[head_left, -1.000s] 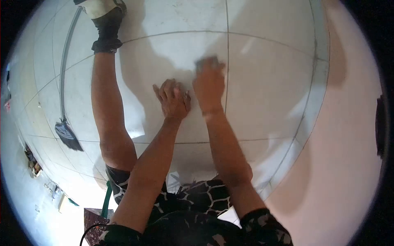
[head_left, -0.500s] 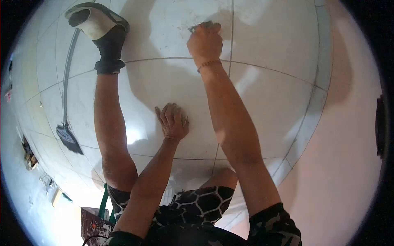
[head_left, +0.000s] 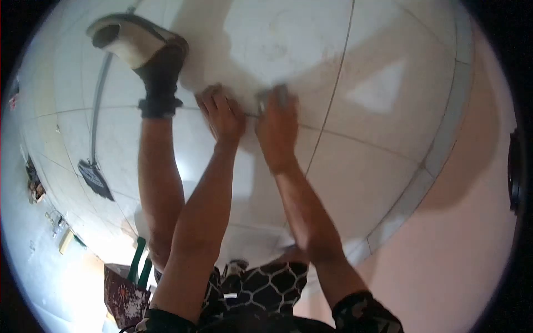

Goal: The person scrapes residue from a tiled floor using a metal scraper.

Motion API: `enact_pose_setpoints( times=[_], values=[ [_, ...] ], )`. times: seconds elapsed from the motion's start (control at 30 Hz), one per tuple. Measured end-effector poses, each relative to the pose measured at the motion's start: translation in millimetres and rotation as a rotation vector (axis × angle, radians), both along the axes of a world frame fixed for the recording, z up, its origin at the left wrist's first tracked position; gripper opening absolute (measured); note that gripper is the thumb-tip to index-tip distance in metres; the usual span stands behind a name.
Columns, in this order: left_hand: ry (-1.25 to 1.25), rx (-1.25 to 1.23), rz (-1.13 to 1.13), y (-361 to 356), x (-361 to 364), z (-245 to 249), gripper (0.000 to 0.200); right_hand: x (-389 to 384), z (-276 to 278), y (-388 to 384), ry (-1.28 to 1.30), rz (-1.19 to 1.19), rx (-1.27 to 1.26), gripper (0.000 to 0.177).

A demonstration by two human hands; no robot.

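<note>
My right hand [head_left: 279,125] is closed around a small grey wad [head_left: 283,97], pressed near a seam of the white tiled floor [head_left: 377,133]. The wad looks like a rag, but motion blur and my fingers hide most of it. Close by on the left, my left hand [head_left: 224,116] rests on the tiles with its fingers stretched out and somewhat apart. Greyish dirt shows on its fingertips. Faint smudges [head_left: 273,51] mark the tile beyond both hands.
My left leg [head_left: 158,183] stretches forward, with a dark sock and a slide sandal [head_left: 136,41]. Left of it lies a long-handled broom [head_left: 95,178]. A patterned bag [head_left: 125,294] with green handles stands at lower left. Grey edging tiles [head_left: 444,130] border a pinkish wall [head_left: 444,244] at right.
My right hand has come back toward me with the grey wad. My left hand has moved forward, so the two are now almost side by side. The view has shifted slightly.
</note>
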State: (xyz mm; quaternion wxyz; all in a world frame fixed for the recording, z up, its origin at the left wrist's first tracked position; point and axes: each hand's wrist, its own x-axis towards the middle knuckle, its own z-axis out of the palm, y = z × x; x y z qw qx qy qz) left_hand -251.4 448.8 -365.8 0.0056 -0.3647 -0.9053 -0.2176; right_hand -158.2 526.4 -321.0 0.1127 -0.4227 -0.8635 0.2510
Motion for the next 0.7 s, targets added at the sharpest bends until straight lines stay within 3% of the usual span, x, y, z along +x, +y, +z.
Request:
enact_pose_setpoints(
  times=[0.03, 0.07, 0.13, 0.23, 0.27, 0.33, 0.37, 0.4, 0.47, 0.57, 0.7],
  values=[
    [-0.013, 0.002, -0.002, -2.2, 2.8, 0.8, 0.024, -15.7, -20.1, 14.1, 0.155, 0.018, 0.09, 0.039],
    [-0.008, 0.021, 0.003, -0.5, 3.4, 1.7, 0.024, -50.1, 11.2, 42.0, -0.223, -0.122, -0.331, 0.037],
    [0.01, 0.009, 0.019, 2.2, 1.5, 0.4, 0.024, -32.9, -5.4, 25.7, -0.01, -0.109, -0.157, 0.035],
    [0.024, -0.019, 0.047, 4.2, 5.6, 2.3, 0.024, 37.8, -13.8, -9.6, 0.087, -0.108, -0.194, 0.034],
    [0.049, -0.052, 0.084, 5.1, 5.4, 0.3, 0.025, 28.8, -13.4, 4.4, 0.085, -0.093, -0.186, 0.034],
    [0.048, -0.058, 0.086, 6.4, 2.1, -2.0, 0.026, 0.0, 0.8, 48.3, -0.147, -0.084, 0.16, 0.039],
    [0.051, -0.066, 0.077, 4.3, 6.8, -0.7, 0.026, -26.5, 3.2, 87.6, -0.204, -0.128, -0.112, 0.043],
    [0.05, -0.063, 0.09, 4.5, 7.7, -1.0, 0.026, -43.3, 16.5, 106.9, -0.176, -0.241, -0.381, 0.036],
    [0.021, -0.093, 0.062, 5.1, 4.6, 3.2, 0.028, -7.5, 6.0, 74.7, -0.195, -0.137, -0.122, 0.028],
    [0.039, -0.063, 0.054, 3.8, 4.3, 0.2, 0.026, 39.6, 6.6, 34.2, -0.086, -0.036, 0.045, 0.022],
    [0.047, -0.069, 0.033, 4.8, 2.8, 0.5, 0.025, 51.6, 12.5, 45.8, -0.218, -0.086, -0.04, 0.029]
  ],
)
